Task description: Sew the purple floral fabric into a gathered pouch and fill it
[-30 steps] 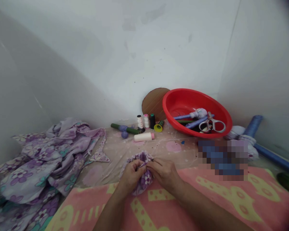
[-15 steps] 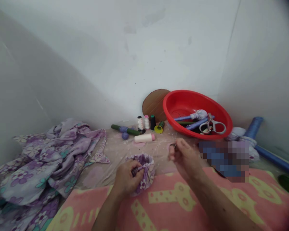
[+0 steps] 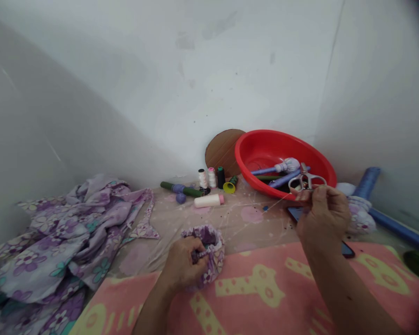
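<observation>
My left hand (image 3: 186, 260) is closed around the near side of a gathered ring of purple floral cloth (image 3: 214, 253), whose ruffled opening faces up. To the right, my right hand (image 3: 324, 211) is raised in a pinch at the front of the red basin. A thin, pale thread (image 3: 277, 202) stretches from the cloth side toward its fingers; whether a needle is in them is too small to tell. Just behind those fingertips, scissors (image 3: 305, 179) rest on the basin's rim. A phone (image 3: 348, 250) lies partly hidden under my right wrist.
The red basin (image 3: 254, 149) holds purple-wrapped sticks. Thread spools (image 3: 211, 177), a lying cream spool (image 3: 207, 201) and a green roll (image 3: 192, 191) are near the wall. Floral fabric (image 3: 66, 237) is heaped at left. A pink and yellow cloth (image 3: 244, 307) covers the front.
My right hand has swung outward to the right, from above the middle of the table to before the basin, drawing the thread out. My left hand stays on the floral cloth.
</observation>
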The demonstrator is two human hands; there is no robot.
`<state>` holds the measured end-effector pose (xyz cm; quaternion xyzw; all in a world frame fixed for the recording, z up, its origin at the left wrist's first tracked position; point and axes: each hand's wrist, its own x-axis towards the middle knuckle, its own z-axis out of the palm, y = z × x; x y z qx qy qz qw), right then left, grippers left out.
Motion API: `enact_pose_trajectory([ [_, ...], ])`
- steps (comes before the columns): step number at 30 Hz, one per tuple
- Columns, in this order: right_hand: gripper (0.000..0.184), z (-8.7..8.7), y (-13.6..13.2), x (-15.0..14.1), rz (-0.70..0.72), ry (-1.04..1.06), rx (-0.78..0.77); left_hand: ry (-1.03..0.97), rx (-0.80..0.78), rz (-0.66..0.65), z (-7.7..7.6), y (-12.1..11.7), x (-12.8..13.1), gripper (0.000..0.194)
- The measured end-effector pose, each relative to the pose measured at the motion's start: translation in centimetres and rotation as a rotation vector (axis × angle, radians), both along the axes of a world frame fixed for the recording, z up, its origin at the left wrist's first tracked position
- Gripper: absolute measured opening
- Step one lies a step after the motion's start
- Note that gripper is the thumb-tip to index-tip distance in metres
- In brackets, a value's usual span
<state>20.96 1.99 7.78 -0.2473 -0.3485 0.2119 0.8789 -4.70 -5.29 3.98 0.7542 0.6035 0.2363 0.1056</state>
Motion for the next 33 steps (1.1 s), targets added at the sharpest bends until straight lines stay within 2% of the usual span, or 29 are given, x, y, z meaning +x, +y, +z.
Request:
enact_pose_trajectory([
  [3,0.009,0.0,-0.7,-0.5,-0.207,-0.106,-0.034,-0.028,0.006,0.02,-0.2,0.0,0.0,0.006],
  [7,0.014,-0.7,-1.2,-0.8,-0.482,-0.359,-0.153,-0.074,0.018,0.009,-0.5,0.0,-0.3,0.005],
  [11,0.016,-1.2,-1.4,-0.5,-0.728,-0.5,-0.123,-0.075,-0.013,-0.014,-0.2,-0.2,-0.2,0.005],
  [13,0.017,-1.3,-1.3,-0.3,-0.756,-0.57,-0.119,-0.045,-0.021,-0.034,0.1,-0.3,-0.2,0.006],
  [19,0.016,-1.4,-0.9,-0.2,-0.682,-0.706,-0.208,0.059,-0.008,-0.075,0.0,-0.2,-0.1,0.007],
  [22,0.013,-1.6,-0.9,-0.6,-0.579,-0.729,-0.238,0.075,0.008,-0.071,-0.3,0.0,-0.1,0.005],
  [24,0.011,-2.0,-0.9,-1.2,-0.444,-0.74,-0.279,0.072,0.03,-0.062,-0.4,0.0,-0.1,0.004],
  [26,0.012,-2.4,-1.0,-2.0,-0.232,-0.761,-0.329,0.078,0.06,-0.039,-0.4,0.1,0.0,0.005],
  [31,0.013,-3.8,-2.2,-5.6,0.426,-0.964,-0.357,0.133,0.178,0.038,-0.6,0.2,-0.2,0.006],
  [33,0.007,-4.8,-3.0,-7.2,0.623,-0.981,-0.381,0.149,0.249,0.062,-0.8,0.3,-0.2,0.01],
])
